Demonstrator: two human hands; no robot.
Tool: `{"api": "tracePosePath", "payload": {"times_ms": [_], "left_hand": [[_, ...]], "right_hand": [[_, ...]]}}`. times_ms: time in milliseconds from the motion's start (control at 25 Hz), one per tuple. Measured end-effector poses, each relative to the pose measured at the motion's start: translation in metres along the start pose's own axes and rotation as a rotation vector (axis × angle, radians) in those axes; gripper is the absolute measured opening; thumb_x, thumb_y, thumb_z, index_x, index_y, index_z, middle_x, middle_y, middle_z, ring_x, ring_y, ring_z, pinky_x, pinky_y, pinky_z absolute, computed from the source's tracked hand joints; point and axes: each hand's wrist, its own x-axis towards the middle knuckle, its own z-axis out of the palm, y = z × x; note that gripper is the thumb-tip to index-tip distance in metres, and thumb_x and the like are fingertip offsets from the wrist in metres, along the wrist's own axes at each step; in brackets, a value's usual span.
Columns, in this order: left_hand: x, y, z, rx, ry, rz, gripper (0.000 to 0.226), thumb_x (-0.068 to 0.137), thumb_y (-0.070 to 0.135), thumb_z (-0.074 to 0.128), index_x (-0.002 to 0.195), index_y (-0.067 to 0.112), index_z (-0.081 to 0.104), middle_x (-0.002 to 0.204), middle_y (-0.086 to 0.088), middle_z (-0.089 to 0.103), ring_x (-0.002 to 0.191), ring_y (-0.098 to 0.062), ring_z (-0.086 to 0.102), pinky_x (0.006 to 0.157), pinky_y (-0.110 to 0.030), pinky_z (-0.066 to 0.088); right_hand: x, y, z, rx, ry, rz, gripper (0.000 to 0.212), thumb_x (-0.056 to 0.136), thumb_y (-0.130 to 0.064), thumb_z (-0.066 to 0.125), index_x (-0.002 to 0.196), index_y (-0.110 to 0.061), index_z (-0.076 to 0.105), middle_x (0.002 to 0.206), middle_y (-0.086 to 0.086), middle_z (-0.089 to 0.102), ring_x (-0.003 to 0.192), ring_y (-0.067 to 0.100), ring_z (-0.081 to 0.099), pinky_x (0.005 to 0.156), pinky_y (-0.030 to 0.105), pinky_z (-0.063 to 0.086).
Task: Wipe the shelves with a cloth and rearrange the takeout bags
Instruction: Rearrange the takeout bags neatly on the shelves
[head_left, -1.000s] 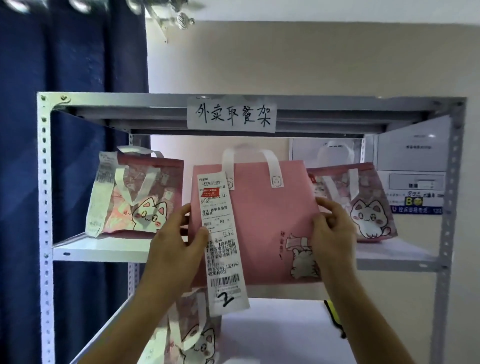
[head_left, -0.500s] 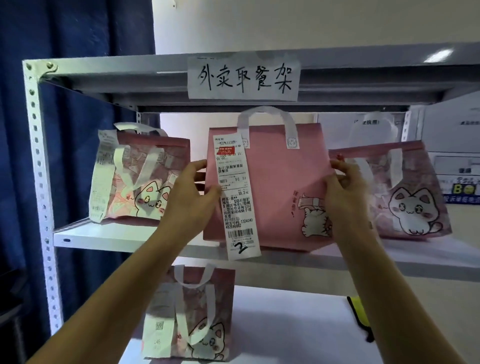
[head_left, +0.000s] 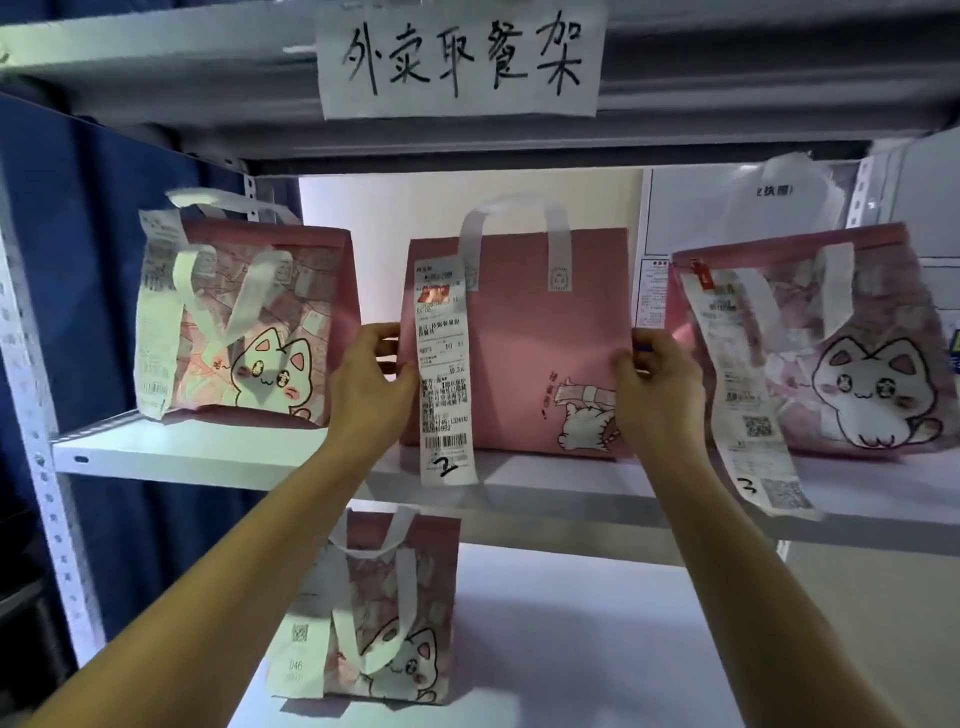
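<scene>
Head view: the left hand (head_left: 371, 387) and right hand (head_left: 657, 387) each have fingers curled on a side edge of the pink bag (head_left: 524, 358), which stands on the shelf (head_left: 208, 457). Left and right of the fingers stand two cat bags (head_left: 260, 332) (head_left: 831, 353); another (head_left: 384, 613) sits below. Contents are hidden.

Between my fingers I am feeling the plain pink bag (head_left: 524, 332), which is looking like matt, cloth-like fabric with white strap handles, and a thin printed paper receipt (head_left: 444, 374) is hanging just under my left hand (head_left: 371, 387). Beyond my right hand (head_left: 657, 395) the cat-print bag (head_left: 826, 343) is showing a glossier, slightly see-through front, and so is the bag (head_left: 249, 322) beyond my left fingers. Under my wrists the shelf board (head_left: 171, 452) is looking smooth, white-painted metal, and a handwritten paper sign (head_left: 462, 57) is hanging above my fingers.
</scene>
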Motion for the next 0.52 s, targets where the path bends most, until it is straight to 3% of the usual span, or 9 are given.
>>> {"api": "tracePosePath", "payload": {"times_ms": [240,360,520], "left_hand": [[0.0069,-0.0083,0.0102,-0.024,0.003,-0.076,0.031,0.094,0.035,0.063,0.122,0.024,0.059,0.108,0.008,0.070,0.094,-0.008,0.067,0.084,-0.042,0.060],[0.0065,-0.0053,0.0092,-0.048,-0.006,-0.105,0.029,0.099,0.026,0.051,0.127,0.026,0.059,0.114,0.008,0.069,0.095,-0.005,0.065,0.089,-0.039,0.057],[0.0013,0.0011,0.0101,-0.105,-0.103,-0.133,0.034,0.098,0.029,0.050,0.132,0.029,0.054,0.111,0.017,0.068,0.092,0.001,0.065,0.088,-0.036,0.057]], "right_hand": [[0.0094,0.0075,0.0075,-0.024,-0.045,0.019,0.018,0.102,-0.024,0.052,0.116,-0.023,0.063,0.095,-0.006,0.072,0.063,0.004,0.061,0.057,0.019,0.046],[0.0101,0.0089,0.0076,-0.030,-0.059,0.027,0.021,0.101,-0.023,0.052,0.119,-0.022,0.061,0.096,-0.008,0.072,0.061,-0.001,0.062,0.056,0.018,0.049],[0.0038,0.0067,0.0076,-0.007,-0.114,0.040,0.037,0.097,-0.012,0.052,0.133,-0.018,0.056,0.105,-0.010,0.071,0.078,0.003,0.068,0.063,0.017,0.052]]}}
